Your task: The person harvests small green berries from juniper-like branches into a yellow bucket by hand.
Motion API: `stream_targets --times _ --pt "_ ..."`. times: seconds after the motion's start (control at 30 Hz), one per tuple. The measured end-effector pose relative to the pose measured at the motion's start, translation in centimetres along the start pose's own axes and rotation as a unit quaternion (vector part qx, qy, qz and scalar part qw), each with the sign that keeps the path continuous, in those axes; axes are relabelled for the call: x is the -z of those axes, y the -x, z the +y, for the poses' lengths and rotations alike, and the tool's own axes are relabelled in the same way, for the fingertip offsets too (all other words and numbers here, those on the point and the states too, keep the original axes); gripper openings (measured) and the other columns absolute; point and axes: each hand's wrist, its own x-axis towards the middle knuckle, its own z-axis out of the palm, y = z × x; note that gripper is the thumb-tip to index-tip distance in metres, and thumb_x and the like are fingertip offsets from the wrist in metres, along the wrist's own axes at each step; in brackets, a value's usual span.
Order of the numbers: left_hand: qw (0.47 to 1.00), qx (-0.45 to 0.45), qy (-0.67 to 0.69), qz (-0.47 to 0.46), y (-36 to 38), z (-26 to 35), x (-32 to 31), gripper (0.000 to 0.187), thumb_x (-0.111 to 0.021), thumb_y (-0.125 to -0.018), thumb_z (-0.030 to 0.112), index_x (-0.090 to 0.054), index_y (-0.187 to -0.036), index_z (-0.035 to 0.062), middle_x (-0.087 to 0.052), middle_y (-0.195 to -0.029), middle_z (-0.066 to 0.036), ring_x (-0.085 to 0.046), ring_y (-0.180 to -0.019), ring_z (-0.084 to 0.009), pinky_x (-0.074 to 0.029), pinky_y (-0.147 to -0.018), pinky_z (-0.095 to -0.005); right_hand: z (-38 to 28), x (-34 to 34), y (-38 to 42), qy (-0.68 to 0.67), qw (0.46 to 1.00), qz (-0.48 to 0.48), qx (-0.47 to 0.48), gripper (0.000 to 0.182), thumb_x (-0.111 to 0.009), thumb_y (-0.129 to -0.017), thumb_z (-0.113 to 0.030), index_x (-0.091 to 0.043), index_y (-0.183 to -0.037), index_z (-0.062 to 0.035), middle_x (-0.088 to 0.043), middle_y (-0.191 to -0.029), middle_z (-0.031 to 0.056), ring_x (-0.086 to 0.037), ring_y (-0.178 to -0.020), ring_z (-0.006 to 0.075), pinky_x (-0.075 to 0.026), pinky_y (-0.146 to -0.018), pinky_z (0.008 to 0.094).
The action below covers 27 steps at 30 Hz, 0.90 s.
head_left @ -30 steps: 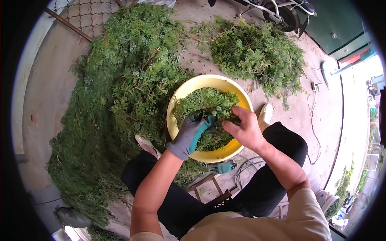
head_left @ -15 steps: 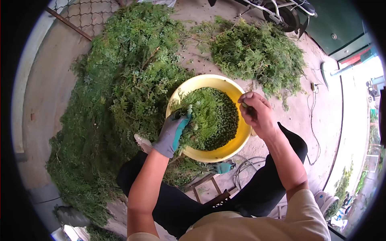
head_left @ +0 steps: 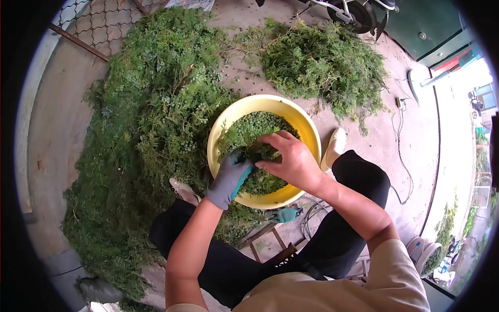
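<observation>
A yellow tub (head_left: 311, 132) stands in front of me, holding many small round green cones (head_left: 262, 120). My left hand (head_left: 228, 176), in a grey and teal glove, is closed on a leafy evergreen sprig (head_left: 264, 183) over the tub's left half. Bare and curled, my right hand (head_left: 295, 158) reaches over the tub from the right. Its thumb and fingers are around part of the sprig, close beside the gloved fingers. The hands partly hide the sprig and the cones beneath.
A large heap of evergreen branches (head_left: 150, 114) lies left of the tub; a smaller pile (head_left: 325, 67) is beyond it. A teal glove (head_left: 287, 214) lies near the tub's front. A cord (head_left: 399, 156) runs along the floor at right. A wheeled vehicle (head_left: 358, 15) stands at the back.
My right hand has moved left and down, from the tub's right rim to the sprig beside my left hand. The left hand still grips the greenery, and the view has shifted slightly.
</observation>
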Motion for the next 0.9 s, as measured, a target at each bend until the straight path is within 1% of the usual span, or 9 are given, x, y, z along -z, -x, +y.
stream_targets --times 0.33,0.43,0.5,0.57,0.63,0.7,0.77,0.83,0.9 --pt "0.998 -0.001 0.043 -0.052 1.9 1.5 0.9 0.031 -0.061 -0.09 0.015 -0.057 -0.117 0.0012 -0.062 -0.109 -0.003 -0.056 -0.097 -0.0078 -0.045 -0.087 -0.0237 0.4 0.2 -0.1 -0.098 0.993 -0.045 -0.044 0.029 -0.066 -0.071 -0.002 -0.06 -0.1 -0.0022 -0.061 -0.083 0.0152 -0.063 -0.074 0.0267 -0.052 -0.069 0.0329" --pt "0.985 0.0 0.139 -0.104 1.8 1.1 1.0 0.03 -0.06 -0.09 0.014 -0.058 -0.117 0.0033 -0.063 -0.109 -0.003 -0.059 -0.097 -0.009 -0.047 -0.086 -0.0238 0.3 1.3 -0.4 -0.302 0.912 -0.119 -0.249 0.029 -0.065 -0.069 -0.001 -0.063 -0.098 -0.0026 -0.063 -0.079 0.0135 -0.063 -0.069 0.023 -0.051 -0.065 0.0324" --pt "0.975 0.008 0.188 -0.114 1.6 1.1 1.3 0.028 -0.059 -0.09 0.014 -0.059 -0.116 0.0045 -0.064 -0.107 -0.003 -0.06 -0.095 -0.0097 -0.049 -0.084 -0.0239 1.1 1.5 -0.4 -0.278 0.926 -0.048 -0.252 0.022 -0.063 -0.073 -0.001 -0.065 -0.095 -0.0012 -0.064 -0.075 0.009 -0.062 -0.062 0.017 -0.051 -0.059 0.0304" --pt "0.987 0.016 0.156 -0.03 0.9 0.2 2.8 0.026 -0.059 -0.089 0.014 -0.06 -0.114 0.0044 -0.066 -0.102 -0.003 -0.063 -0.088 -0.0118 -0.052 -0.078 -0.0257 2.4 3.3 -0.9 0.096 0.988 0.121 -0.024 0.01 -0.059 -0.083 -0.003 -0.064 -0.091 0.0023 -0.063 -0.073 0.0026 -0.061 -0.065 0.0075 -0.051 -0.055 0.022" --pt "0.986 0.008 0.163 -0.036 0.3 -0.6 4.7 0.027 -0.059 -0.088 0.012 -0.061 -0.114 0.0035 -0.067 -0.098 -0.003 -0.065 -0.082 -0.0134 -0.054 -0.074 -0.0256 1.9 4.8 -1.2 -0.247 0.942 0.113 -0.197 0.012 -0.061 -0.085 -0.007 -0.063 -0.094 0.0016 -0.063 -0.074 0.004 -0.062 -0.067 0.0096 -0.051 -0.054 0.0219" --pt "0.983 0.013 0.144 -0.111 0.2 -0.4 5.0 0.032 -0.059 -0.088 0.014 -0.058 -0.118 0.0024 -0.065 -0.106 -0.005 -0.063 -0.089 -0.0153 -0.053 -0.078 -0.028 0.9 5.6 -1.0 -0.357 0.909 0.098 -0.193 0.012 -0.061 -0.087 -0.009 -0.06 -0.094 0.0005 -0.063 -0.077 0.0054 -0.061 -0.065 0.0102 -0.049 -0.05 0.0198" --pt "0.979 0.031 0.181 -0.091 1.1 0.1 3.4 0.035 -0.058 -0.089 0.016 -0.056 -0.121 0.0019 -0.063 -0.11 -0.006 -0.062 -0.095 -0.0162 -0.052 -0.083 -0.0291 -0.1 5.2 -0.5 -0.566 0.78 -0.041 -0.263 0.01 -0.06 -0.088 -0.009 -0.059 -0.094 -0.0004 -0.063 -0.082 0.0063 -0.057 -0.061 0.0078 -0.043 -0.044 0.018" --pt "0.973 0.044 0.216 -0.066 1.4 0.1 2.5 0.038 -0.056 -0.09 0.017 -0.053 -0.124 0.0014 -0.061 -0.115 -0.006 -0.06 -0.1 -0.0171 -0.05 -0.087 -0.0302 -0.5 4.1 0.0 -0.595 0.74 -0.166 -0.266 0.009 -0.062 -0.088 -0.011 -0.061 -0.092 -0.0027 -0.064 -0.079 0.0044 -0.05 -0.056 0.0048 -0.031 -0.039 0.0166" --pt "0.989 0.003 0.14 -0.055 0.8 -0.4 2.3 0.042 -0.053 -0.092 0.021 -0.049 -0.128 0.0001 -0.057 -0.123 -0.008 -0.055 -0.112 -0.0172 -0.045 -0.096 -0.0318 -0.8 2.6 0.2 -0.452 0.792 -0.268 -0.309 0.017 -0.067 -0.086 -0.016 -0.059 -0.085 -0.0007 -0.061 -0.075 0.006 -0.051 -0.057 0.0083 -0.035 -0.042 0.0211"
